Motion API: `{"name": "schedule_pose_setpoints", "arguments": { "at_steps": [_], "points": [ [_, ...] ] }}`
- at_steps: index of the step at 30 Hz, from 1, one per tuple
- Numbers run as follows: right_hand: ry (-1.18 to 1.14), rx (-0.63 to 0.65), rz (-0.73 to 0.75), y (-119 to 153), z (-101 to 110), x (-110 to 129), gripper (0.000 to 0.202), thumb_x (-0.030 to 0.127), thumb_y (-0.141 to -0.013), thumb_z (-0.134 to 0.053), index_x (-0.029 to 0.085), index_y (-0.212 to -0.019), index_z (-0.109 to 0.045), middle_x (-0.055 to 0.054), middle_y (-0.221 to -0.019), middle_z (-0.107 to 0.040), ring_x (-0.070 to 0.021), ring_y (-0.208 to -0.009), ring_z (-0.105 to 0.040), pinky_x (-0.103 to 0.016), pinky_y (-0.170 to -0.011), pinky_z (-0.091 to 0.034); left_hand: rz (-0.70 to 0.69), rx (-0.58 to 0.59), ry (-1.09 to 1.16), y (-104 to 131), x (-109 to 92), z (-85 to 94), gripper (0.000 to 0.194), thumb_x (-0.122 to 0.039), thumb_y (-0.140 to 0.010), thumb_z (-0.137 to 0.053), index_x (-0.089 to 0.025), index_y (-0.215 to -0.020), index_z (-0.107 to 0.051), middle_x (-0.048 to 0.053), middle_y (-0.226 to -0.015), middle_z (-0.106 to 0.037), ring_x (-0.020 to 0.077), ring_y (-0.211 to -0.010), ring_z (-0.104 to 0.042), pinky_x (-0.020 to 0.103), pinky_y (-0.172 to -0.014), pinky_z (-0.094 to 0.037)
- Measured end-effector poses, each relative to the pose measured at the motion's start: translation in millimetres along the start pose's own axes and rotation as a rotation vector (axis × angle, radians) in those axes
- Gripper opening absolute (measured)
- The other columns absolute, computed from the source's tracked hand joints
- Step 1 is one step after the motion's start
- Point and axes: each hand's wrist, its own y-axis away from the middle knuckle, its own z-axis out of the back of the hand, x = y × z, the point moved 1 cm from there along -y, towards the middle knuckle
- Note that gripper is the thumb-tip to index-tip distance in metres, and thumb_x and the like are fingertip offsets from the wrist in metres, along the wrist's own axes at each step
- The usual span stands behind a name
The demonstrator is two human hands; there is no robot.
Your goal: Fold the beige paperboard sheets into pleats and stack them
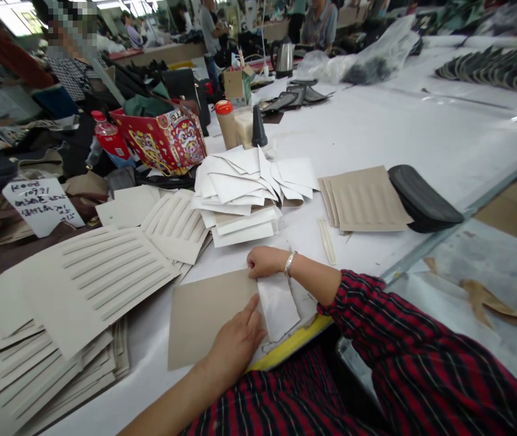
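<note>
A flat beige sheet (208,315), leather-like, lies on the white table in front of me. My left hand (239,333) rests on its right part, index finger stretched out along the edge. At the sheet's upper right corner, my right hand (265,261) has its fingers closed on the edge; the fingertips are partly hidden. Under my right wrist is a white paper piece (279,306) bordering the beige sheet. Just beyond my hands stands a pile of white-backed pieces (240,188).
On the left are stacked cream panels with raised ribs (108,272). To the right lie ribbed beige panels (367,200), a black curved piece (422,197) and a thin pale strip (327,241). Farther back stand a red patterned box (162,139), an orange-capped bottle (226,124) and a kettle (284,57).
</note>
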Motion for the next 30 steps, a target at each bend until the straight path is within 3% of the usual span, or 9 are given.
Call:
{"name": "schedule_pose_setpoints", "arguments": {
  "at_steps": [4, 7, 10, 13, 15, 17, 20, 24, 30],
  "points": [
    [0.148, -0.121, -0.117, 8, 5, 2, 0.043, 0.036, -0.062, -0.064, 0.010, -0.096, -0.060, -0.013, -0.089, -0.065, -0.0222, -0.078, -0.058, -0.025, -0.060, -0.040, -0.012, 0.030, 0.088, -1, 1, 14.1, 0.010, -0.020, -0.080, -0.049, -0.017, -0.089, -0.051, 0.013, -0.138, -0.034, 0.0232, -0.101, -0.056, 0.038, -0.082, -0.048],
    [0.179, -0.374, -0.205, 40, -3, 12, 0.045, 0.033, -0.074, -0.055, 0.010, -0.112, -0.049, -0.013, -0.094, -0.061, -0.0223, -0.082, -0.056, -0.029, -0.067, -0.041, -0.020, -0.147, 0.255, 26, 19, 34.0, 0.022, -0.021, -0.082, -0.046, -0.020, -0.104, -0.049, 0.010, -0.128, -0.046, 0.0190, -0.102, -0.054, 0.034, -0.084, -0.047],
    [0.183, -0.547, 0.023, 84, -42, 37, 0.027, 0.020, -0.086, -0.036, 0.016, -0.108, -0.051, -0.010, -0.095, -0.058, -0.0184, -0.087, -0.052, -0.029, -0.077, -0.039, 0.050, -0.418, 0.218, 78, 46, 37.6, 0.031, -0.015, -0.084, -0.040, -0.021, -0.114, -0.046, 0.009, -0.112, -0.054, 0.0182, -0.101, -0.051, 0.034, -0.087, -0.043],
    [0.189, -0.496, 0.348, 111, -100, 66, 0.026, 0.016, -0.086, -0.038, 0.018, -0.107, -0.054, -0.008, -0.095, -0.057, -0.0174, -0.088, -0.048, -0.030, -0.080, -0.037, -0.022, -0.336, 0.020, 121, 59, 17.8, 0.037, -0.013, -0.083, -0.040, -0.021, -0.118, -0.047, 0.008, -0.108, -0.055, 0.0207, -0.101, -0.049, 0.037, -0.087, -0.041],
    [0.218, -0.495, 0.420, 112, -133, 80, 0.027, 0.017, -0.086, -0.041, 0.018, -0.110, -0.053, -0.008, -0.097, -0.057, -0.0185, -0.089, -0.047, -0.033, -0.080, -0.037, -0.065, -0.246, -0.105, 132, 60, 4.6, 0.040, -0.014, -0.084, -0.040, -0.022, -0.123, -0.045, 0.009, -0.110, -0.055, 0.0219, -0.101, -0.048, 0.038, -0.087, -0.039],
    [0.248, -0.529, 0.394, 105, -152, 89, 0.029, 0.017, -0.086, -0.042, 0.017, -0.113, -0.052, -0.009, -0.099, -0.056, -0.0199, -0.091, -0.045, -0.035, -0.080, -0.037, -0.095, -0.190, -0.189, 132, 56, -0.5, 0.043, -0.016, -0.084, -0.039, -0.022, -0.127, -0.042, 0.009, -0.114, -0.054, 0.0229, -0.103, -0.046, 0.039, -0.087, -0.037],
    [0.243, -0.574, 0.305, 91, -160, 98, 0.032, 0.015, -0.084, -0.044, 0.017, -0.115, -0.051, -0.010, -0.102, -0.055, -0.0210, -0.093, -0.044, -0.037, -0.081, -0.037, -0.129, -0.130, -0.236, 123, 50, 2.7, 0.045, -0.019, -0.085, -0.041, -0.022, -0.129, -0.038, 0.009, -0.118, -0.053, 0.0233, -0.103, -0.044, 0.039, -0.087, -0.035],
    [0.194, -0.561, 0.229, 88, -158, 101, 0.036, 0.012, -0.082, -0.045, 0.020, -0.116, -0.052, -0.008, -0.102, -0.055, -0.0202, -0.092, -0.044, -0.037, -0.083, -0.038, -0.112, -0.146, -0.234, 118, 49, 6.0, 0.040, -0.018, -0.086, -0.040, -0.021, -0.127, -0.042, 0.008, -0.115, -0.054, 0.0224, -0.098, -0.046, 0.038, -0.084, -0.036],
    [0.134, -0.570, 0.155, 110, -156, 88, 0.040, 0.007, -0.082, -0.041, 0.020, -0.118, -0.051, -0.008, -0.105, -0.055, -0.0200, -0.095, -0.045, -0.037, -0.085, -0.040, -0.058, -0.262, -0.171, 146, 76, 7.3, 0.035, -0.025, -0.087, -0.041, -0.019, -0.121, -0.047, 0.007, -0.112, -0.055, 0.0216, -0.099, -0.047, 0.036, -0.083, -0.040]
  ]
}}
